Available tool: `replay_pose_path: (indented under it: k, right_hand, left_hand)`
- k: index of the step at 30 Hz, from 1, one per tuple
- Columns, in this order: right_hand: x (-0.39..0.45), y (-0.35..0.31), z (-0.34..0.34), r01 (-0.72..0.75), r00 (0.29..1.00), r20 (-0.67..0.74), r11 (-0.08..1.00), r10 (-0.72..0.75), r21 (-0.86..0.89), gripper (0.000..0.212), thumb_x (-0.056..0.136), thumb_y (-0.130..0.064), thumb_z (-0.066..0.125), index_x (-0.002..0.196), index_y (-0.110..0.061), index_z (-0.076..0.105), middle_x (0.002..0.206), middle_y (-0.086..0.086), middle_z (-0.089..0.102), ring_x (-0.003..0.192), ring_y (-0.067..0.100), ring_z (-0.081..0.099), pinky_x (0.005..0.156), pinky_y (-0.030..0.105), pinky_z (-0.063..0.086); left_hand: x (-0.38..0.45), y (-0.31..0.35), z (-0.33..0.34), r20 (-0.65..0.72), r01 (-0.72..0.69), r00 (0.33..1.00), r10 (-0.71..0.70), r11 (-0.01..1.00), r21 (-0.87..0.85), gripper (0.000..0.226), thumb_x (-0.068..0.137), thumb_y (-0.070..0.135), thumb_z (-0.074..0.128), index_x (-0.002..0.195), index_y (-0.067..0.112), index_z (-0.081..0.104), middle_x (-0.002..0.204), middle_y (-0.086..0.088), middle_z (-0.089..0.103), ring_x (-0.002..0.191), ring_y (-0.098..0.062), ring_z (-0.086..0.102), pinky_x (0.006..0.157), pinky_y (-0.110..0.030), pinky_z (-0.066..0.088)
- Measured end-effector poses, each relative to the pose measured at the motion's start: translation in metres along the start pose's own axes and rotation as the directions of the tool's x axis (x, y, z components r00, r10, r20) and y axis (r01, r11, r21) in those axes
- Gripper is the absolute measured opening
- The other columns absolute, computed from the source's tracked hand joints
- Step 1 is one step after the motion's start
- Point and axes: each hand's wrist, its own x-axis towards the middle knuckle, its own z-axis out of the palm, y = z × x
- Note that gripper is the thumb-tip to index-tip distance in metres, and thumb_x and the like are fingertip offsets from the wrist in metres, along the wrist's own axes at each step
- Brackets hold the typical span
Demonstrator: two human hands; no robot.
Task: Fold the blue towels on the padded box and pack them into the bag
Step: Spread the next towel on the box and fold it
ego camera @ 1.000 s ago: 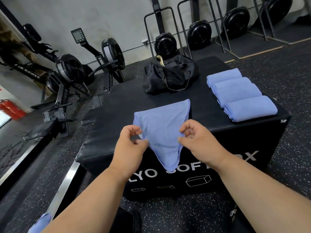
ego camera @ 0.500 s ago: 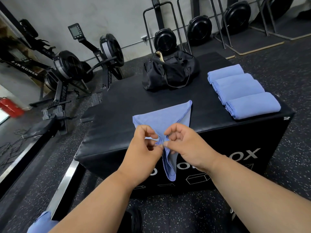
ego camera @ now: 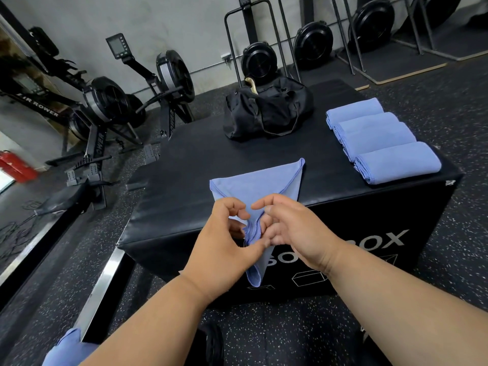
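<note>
Both hands' grip (ego camera: 254,233) pinches the blue towel (ego camera: 261,184) between them.

Black padded box (ego camera: 200,165) on gym floor, left hand (ego camera: 224,244) and right hand (ego camera: 287,231) pinching bunched blue towel (ego camera: 257,186) together at box's near edge, folded towels (ego camera: 380,138) on box's right side, black bag (ego camera: 266,112) at box's far edge

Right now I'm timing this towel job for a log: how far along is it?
Done: four folded towels lie in a row on the padded box. In hand: the left hand and right hand pinch another blue towel together at the box's near edge. Left: finishing that fold and packing everything into the black bag; no towel shows in it.
</note>
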Motion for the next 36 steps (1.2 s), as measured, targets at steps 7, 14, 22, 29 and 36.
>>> replay_pose_path:
  k: [7,14,22,29,36]
  right_hand:
    - [0.000,0.001,-0.001,-0.046,0.997,0.064,0.999,0.046,0.007,0.032,0.096,-0.013,0.046,0.121,-0.012,0.066,0.090,0.018,0.070,0.081,0.031,0.073,0.080,0.039,0.060]
    - [0.029,0.017,-0.055,0.010,0.933,-0.237,0.680,-0.270,-0.733,0.043,0.086,-0.012,0.055,0.120,-0.039,0.060,0.097,-0.010,0.064,0.080,0.000,0.060,0.079,0.029,0.046]
    - [0.048,0.017,-0.104,-0.138,0.896,-0.295,0.423,-0.332,-0.895,0.056,0.098,-0.021,0.061,0.152,-0.030,0.047,0.132,0.003,0.050,0.099,0.023,0.058,0.081,0.036,0.046]
    - [0.051,0.018,-0.086,-0.030,0.906,-0.140,0.268,-0.399,-0.963,0.012,0.095,-0.021,0.065,0.092,-0.033,0.068,0.100,-0.006,0.053,0.085,0.018,0.059,0.071,0.032,0.041]
    - [0.044,0.003,-0.036,0.251,0.883,0.001,0.471,-0.470,-0.846,0.020,0.091,-0.012,0.069,0.093,-0.031,0.073,0.101,-0.017,0.070,0.103,0.003,0.064,0.089,0.013,0.045]
  left_hand:
    - [-0.006,-0.013,-0.009,-0.020,-0.028,0.999,0.029,0.997,0.076,0.051,0.090,0.006,0.077,0.112,0.047,0.057,0.113,0.015,0.064,0.087,-0.016,0.068,0.083,-0.026,0.055]
    - [-0.020,-0.032,-0.040,-0.114,0.047,0.993,-0.036,0.995,0.090,0.044,0.091,0.003,0.076,0.111,0.039,0.063,0.111,0.015,0.069,0.089,-0.015,0.067,0.081,-0.023,0.055]
    - [-0.029,-0.056,-0.069,-0.238,0.114,0.965,-0.107,0.993,0.014,0.049,0.092,-0.002,0.072,0.113,0.042,0.063,0.109,0.014,0.071,0.092,-0.013,0.067,0.084,-0.028,0.055]
    - [-0.034,-0.093,-0.080,-0.337,0.167,0.930,-0.147,0.986,0.029,0.052,0.090,-0.004,0.069,0.108,0.044,0.063,0.108,0.014,0.071,0.095,-0.011,0.067,0.087,-0.028,0.055]
    - [-0.041,-0.134,-0.074,-0.402,0.222,0.894,-0.200,0.975,0.009,0.049,0.086,-0.003,0.071,0.113,0.037,0.062,0.108,0.012,0.069,0.097,-0.008,0.066,0.084,-0.016,0.051]
